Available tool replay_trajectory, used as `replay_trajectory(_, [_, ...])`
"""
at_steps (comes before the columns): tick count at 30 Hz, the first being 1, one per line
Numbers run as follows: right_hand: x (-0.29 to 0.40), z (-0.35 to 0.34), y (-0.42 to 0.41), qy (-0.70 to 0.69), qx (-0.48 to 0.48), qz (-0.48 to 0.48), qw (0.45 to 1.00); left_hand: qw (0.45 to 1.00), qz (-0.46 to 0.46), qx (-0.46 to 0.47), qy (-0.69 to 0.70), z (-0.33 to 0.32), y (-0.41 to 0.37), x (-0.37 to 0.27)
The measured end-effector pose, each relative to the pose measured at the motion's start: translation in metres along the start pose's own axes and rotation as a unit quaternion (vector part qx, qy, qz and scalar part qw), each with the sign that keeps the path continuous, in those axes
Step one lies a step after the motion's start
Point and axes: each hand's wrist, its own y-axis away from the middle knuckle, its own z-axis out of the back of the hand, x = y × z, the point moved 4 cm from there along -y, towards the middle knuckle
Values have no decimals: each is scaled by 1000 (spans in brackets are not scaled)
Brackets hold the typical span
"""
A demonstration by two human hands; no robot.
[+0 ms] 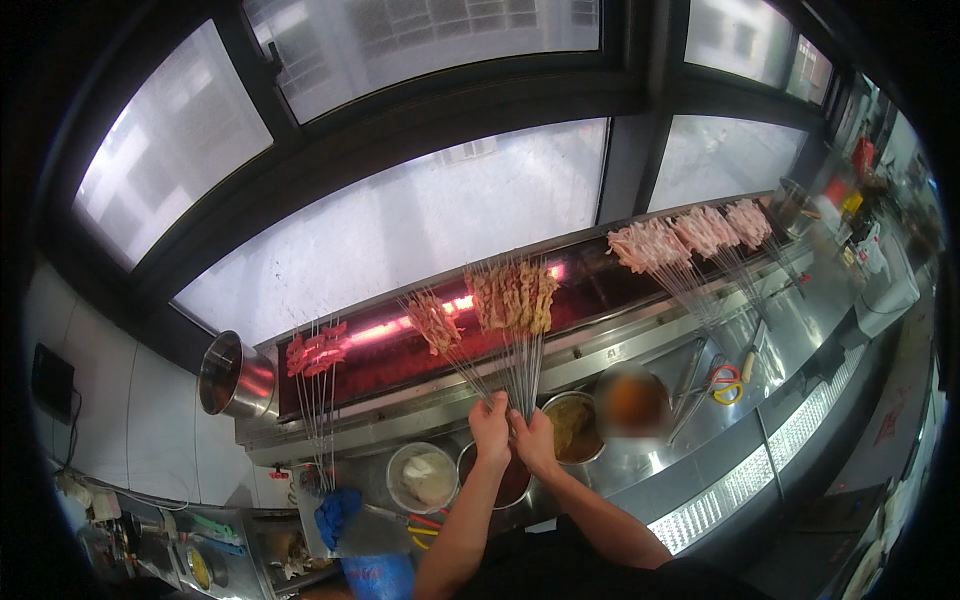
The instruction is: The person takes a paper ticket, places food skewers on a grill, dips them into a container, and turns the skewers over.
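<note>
My left hand and my right hand are close together below the grill, each closed around the lower ends of metal skewers. The skewers rise from my hands to browned, coated meat lying over the glowing long grill. A smaller fan of skewered meat leans just left of that bunch, its rods running down to my left hand. Farther left, red meat skewers lie across the grill. Pale raw meat skewers rest at its right part. Which rods each hand holds is partly hidden.
A tub with white contents, a pot of yellowish sauce and a blurred round container stand near my hands. Scissors and a knife lie right. A steel pot and a blue cloth are left. Windows rise behind the grill.
</note>
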Motion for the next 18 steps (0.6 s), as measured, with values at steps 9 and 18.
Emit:
replay_trajectory(9, [-18, 0, -5, -87, 12, -32, 996, 1000, 28, -6, -1, -4, 4, 2])
replay_trajectory(18, [5, 1, 3, -34, -11, -25, 999, 994, -32, -81, -71, 5, 5, 13])
